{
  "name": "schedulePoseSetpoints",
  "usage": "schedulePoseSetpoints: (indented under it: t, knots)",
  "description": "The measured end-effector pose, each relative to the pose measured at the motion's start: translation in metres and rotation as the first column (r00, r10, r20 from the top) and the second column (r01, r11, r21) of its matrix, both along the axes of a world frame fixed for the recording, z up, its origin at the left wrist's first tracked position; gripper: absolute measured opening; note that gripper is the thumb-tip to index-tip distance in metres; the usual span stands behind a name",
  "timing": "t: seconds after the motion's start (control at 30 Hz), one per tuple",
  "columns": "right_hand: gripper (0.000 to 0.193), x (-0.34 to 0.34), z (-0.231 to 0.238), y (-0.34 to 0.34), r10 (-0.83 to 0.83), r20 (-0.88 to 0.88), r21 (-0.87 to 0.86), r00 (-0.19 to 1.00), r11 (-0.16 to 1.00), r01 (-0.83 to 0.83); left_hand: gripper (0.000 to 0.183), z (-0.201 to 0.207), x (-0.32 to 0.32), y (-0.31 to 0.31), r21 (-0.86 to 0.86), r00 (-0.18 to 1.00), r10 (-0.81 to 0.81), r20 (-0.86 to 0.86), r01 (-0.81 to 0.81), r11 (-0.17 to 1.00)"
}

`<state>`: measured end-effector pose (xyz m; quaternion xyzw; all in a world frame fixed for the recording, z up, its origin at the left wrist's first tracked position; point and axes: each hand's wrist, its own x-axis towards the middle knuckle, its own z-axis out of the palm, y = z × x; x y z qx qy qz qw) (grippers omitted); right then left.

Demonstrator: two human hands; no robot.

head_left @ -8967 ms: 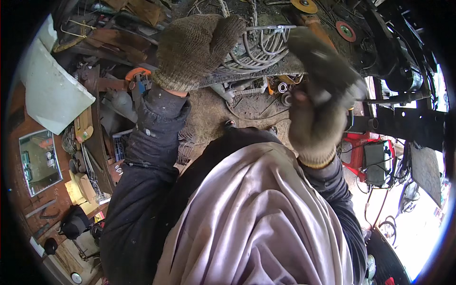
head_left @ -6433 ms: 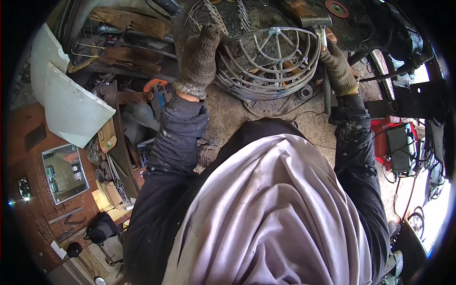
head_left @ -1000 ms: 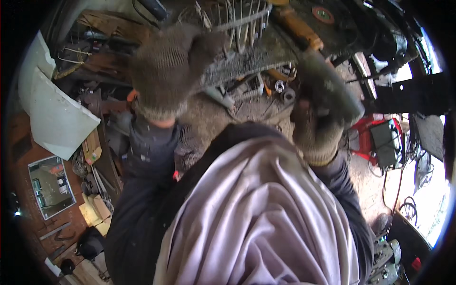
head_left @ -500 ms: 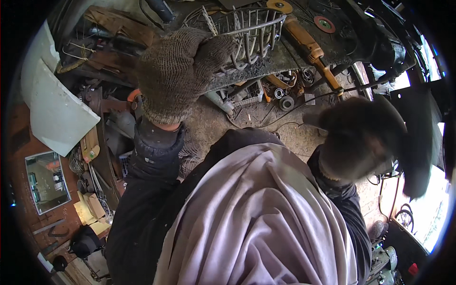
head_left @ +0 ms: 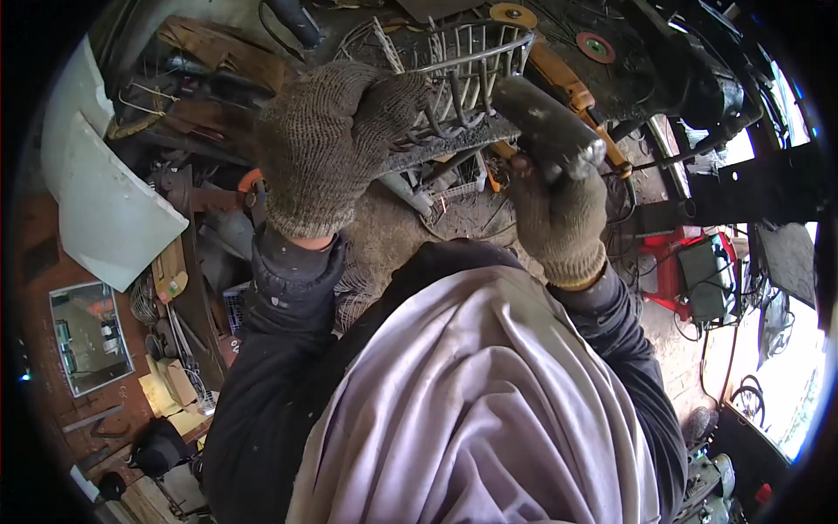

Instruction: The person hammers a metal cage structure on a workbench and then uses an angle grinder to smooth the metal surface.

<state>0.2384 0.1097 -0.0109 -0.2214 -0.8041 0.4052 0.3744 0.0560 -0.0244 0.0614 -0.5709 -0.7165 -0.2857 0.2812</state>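
While the wire frame (head_left: 454, 83) is raised close in front of the person, toward twelve o'clock in the head view, the job on it looks to be in mid-course rather than finished: its bars and curved rim stand formed, yet both gloves are on the work and a tool is up against it. How many joints are dealt with I cannot tell from here; the near edge of the frame is hidden behind the gloves.

The left hand (head_left: 327, 148), in a knitted work glove, is curled narrowly round the frame's lower rim at about ten o'clock of the frame, fingers wrapped and gripping it firmly. The right hand (head_left: 559, 205), gloved the same, is closed tight round the dark handle of a hammer-like tool (head_left: 546, 127), whose end rests just beside the frame's right side, at about four o'clock of it; whether it touches the wire I cannot tell.

Behind, at one o'clock, an orange-bodied power tool (head_left: 567, 83) lies on the cluttered bench (head_left: 628, 87).
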Motion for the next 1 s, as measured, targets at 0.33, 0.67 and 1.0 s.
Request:
schedulePoseSetpoints:
  t: [0.33, 0.67, 1.0]
  knots:
    - [0.031, 0.0, -0.003, 0.009, 0.04, -0.349, 0.171, 0.936, 0.985, 0.022, 0.029, 0.0, -0.001, -0.005, 0.053, 0.995, 0.03, -0.09, -0.025, 0.998]
    - [0.029, 0.004, -0.004, -0.007, 0.05, -0.51, 0.033, 0.859, 0.999, -0.039, 0.026, -0.006, -0.01, -0.014, -0.015, 0.989, 0.093, -0.111, -0.095, 0.995]
    - [0.031, -0.018, 0.01, 0.049, -0.068, -0.391, -0.243, 0.918, 0.97, -0.032, 0.025, 0.009, -0.014, -0.02, -0.028, 0.92, -0.02, 0.391, 0.033, 0.999]
